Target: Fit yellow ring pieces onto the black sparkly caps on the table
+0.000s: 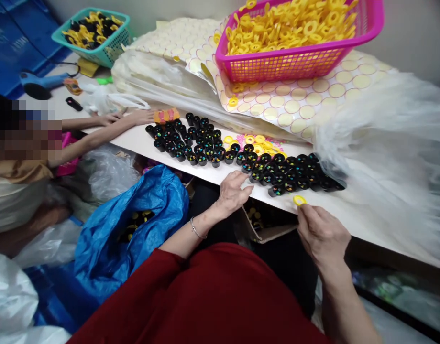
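My right hand (322, 231) pinches a yellow ring (299, 200) over the front edge of the white table (363, 220). My left hand (234, 191) is at the near side of a group of black cups (268, 177), its fingers bent and partly apart; its fingertips are close to the front cups, and whether they touch is unclear. Small coloured pieces show inside the cups. Behind them lie loose yellow rings (259, 139) and small pink pieces (241, 138).
A pink basket (277, 62) of yellow rings stands at the back, a teal basket (114, 43) at back left. Another person's arms (108, 134) reach in from the left. Clear plastic (395, 129) covers the right side. A blue bag (134, 191) and cardboard box (273, 234) sit below.
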`<state>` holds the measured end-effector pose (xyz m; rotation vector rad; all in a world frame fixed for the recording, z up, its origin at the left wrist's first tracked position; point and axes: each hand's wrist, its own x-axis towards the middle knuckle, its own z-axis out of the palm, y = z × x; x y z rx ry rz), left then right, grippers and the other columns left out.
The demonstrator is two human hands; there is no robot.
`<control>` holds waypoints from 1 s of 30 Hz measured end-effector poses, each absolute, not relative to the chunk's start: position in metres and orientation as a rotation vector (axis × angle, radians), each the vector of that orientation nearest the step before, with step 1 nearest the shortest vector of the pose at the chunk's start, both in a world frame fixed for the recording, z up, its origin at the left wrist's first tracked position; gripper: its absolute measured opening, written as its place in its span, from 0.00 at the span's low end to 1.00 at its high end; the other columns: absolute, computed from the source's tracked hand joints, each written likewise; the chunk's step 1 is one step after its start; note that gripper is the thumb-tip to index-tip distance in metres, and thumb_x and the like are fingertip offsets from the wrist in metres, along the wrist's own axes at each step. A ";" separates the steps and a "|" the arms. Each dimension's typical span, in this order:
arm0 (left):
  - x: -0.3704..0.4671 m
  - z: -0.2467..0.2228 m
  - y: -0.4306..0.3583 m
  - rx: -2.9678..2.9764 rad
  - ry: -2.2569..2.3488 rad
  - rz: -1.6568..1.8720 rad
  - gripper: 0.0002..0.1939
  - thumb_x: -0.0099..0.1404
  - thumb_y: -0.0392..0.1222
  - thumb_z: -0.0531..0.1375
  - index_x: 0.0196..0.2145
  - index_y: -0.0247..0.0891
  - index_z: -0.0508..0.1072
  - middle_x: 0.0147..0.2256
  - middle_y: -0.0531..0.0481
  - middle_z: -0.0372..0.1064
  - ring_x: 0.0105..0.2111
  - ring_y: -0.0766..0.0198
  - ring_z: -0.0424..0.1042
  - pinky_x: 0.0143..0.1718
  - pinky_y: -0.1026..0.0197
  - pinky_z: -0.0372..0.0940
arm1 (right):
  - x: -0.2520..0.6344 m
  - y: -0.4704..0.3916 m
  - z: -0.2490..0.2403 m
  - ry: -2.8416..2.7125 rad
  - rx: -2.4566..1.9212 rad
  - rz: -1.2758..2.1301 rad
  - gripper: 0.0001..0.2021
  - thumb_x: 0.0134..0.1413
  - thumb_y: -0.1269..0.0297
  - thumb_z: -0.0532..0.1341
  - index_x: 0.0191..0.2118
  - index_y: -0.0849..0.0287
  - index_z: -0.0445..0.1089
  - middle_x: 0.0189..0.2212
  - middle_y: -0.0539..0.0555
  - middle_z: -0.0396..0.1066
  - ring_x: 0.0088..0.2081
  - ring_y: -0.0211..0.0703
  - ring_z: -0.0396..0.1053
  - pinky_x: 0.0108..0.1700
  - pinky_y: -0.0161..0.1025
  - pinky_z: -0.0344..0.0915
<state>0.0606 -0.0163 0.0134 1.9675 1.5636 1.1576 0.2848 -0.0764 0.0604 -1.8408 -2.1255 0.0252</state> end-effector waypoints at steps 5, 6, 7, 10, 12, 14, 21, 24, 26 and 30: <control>0.077 0.014 -0.009 1.884 1.706 1.050 0.12 0.56 0.42 0.61 0.38 0.37 0.72 0.33 0.51 0.68 0.31 0.66 0.66 0.34 0.64 0.63 | 0.305 -0.070 0.045 -2.321 -1.882 -0.259 0.14 0.59 0.67 0.49 0.38 0.61 0.72 0.32 0.60 0.72 0.31 0.45 0.63 0.31 0.40 0.52; 0.080 0.015 -0.008 1.871 1.737 1.035 0.11 0.55 0.43 0.62 0.37 0.38 0.72 0.32 0.51 0.67 0.31 0.66 0.66 0.33 0.64 0.62 | 0.308 -0.070 0.043 -2.332 -1.848 -0.289 0.13 0.59 0.67 0.50 0.38 0.61 0.72 0.32 0.59 0.72 0.31 0.45 0.63 0.31 0.40 0.53; 0.082 0.016 -0.008 1.859 1.766 1.021 0.10 0.55 0.44 0.62 0.35 0.38 0.72 0.31 0.52 0.67 0.30 0.66 0.66 0.33 0.65 0.62 | 0.310 -0.069 0.041 -2.320 -1.803 -0.310 0.12 0.59 0.66 0.51 0.37 0.61 0.72 0.32 0.58 0.73 0.31 0.44 0.63 0.31 0.40 0.54; 0.087 0.018 -0.006 1.844 1.817 0.996 0.08 0.55 0.45 0.63 0.31 0.38 0.72 0.29 0.53 0.66 0.30 0.67 0.65 0.32 0.66 0.60 | 0.314 -0.058 0.045 -2.161 -1.621 -0.271 0.09 0.57 0.65 0.54 0.37 0.59 0.71 0.34 0.56 0.74 0.33 0.44 0.67 0.34 0.38 0.62; 0.087 0.017 -0.005 1.846 1.824 1.004 0.07 0.55 0.45 0.62 0.30 0.39 0.72 0.28 0.53 0.66 0.29 0.67 0.65 0.31 0.66 0.60 | 0.313 -0.038 0.055 -2.032 -1.497 -0.166 0.08 0.57 0.66 0.55 0.37 0.58 0.71 0.36 0.57 0.74 0.36 0.44 0.69 0.38 0.39 0.65; 0.086 0.015 -0.004 1.863 1.819 1.025 0.06 0.56 0.43 0.61 0.30 0.39 0.72 0.28 0.53 0.66 0.29 0.67 0.66 0.31 0.66 0.60 | 0.307 -0.008 0.069 -1.975 -1.439 -0.041 0.09 0.56 0.65 0.55 0.36 0.57 0.72 0.38 0.57 0.73 0.37 0.44 0.71 0.41 0.40 0.67; 0.079 0.008 -0.005 1.918 1.766 1.117 0.07 0.53 0.38 0.60 0.32 0.38 0.74 0.28 0.52 0.68 0.30 0.67 0.67 0.33 0.66 0.62 | 0.269 0.120 0.086 -2.416 -1.869 0.313 0.14 0.49 0.70 0.52 0.34 0.57 0.76 0.36 0.57 0.75 0.37 0.47 0.71 0.35 0.39 0.63; 0.078 0.006 -0.005 1.912 1.731 1.159 0.07 0.53 0.37 0.60 0.32 0.37 0.74 0.28 0.52 0.68 0.29 0.68 0.67 0.32 0.66 0.63 | 0.261 0.146 0.078 -2.506 -2.043 0.329 0.14 0.46 0.70 0.54 0.34 0.57 0.76 0.34 0.58 0.76 0.37 0.49 0.70 0.32 0.38 0.59; 0.077 0.005 -0.004 1.914 1.707 1.188 0.07 0.53 0.38 0.60 0.33 0.37 0.73 0.28 0.52 0.67 0.29 0.68 0.67 0.32 0.67 0.63 | 0.259 0.152 0.074 -2.522 -2.083 0.358 0.12 0.44 0.70 0.55 0.32 0.57 0.76 0.33 0.57 0.75 0.36 0.50 0.70 0.31 0.38 0.59; 0.077 0.005 -0.005 1.914 1.678 1.231 0.06 0.54 0.38 0.60 0.32 0.38 0.73 0.27 0.52 0.67 0.29 0.68 0.67 0.32 0.67 0.63 | 0.263 0.150 0.075 -2.495 -2.036 0.475 0.09 0.43 0.70 0.57 0.28 0.59 0.75 0.29 0.58 0.74 0.34 0.50 0.70 0.32 0.39 0.60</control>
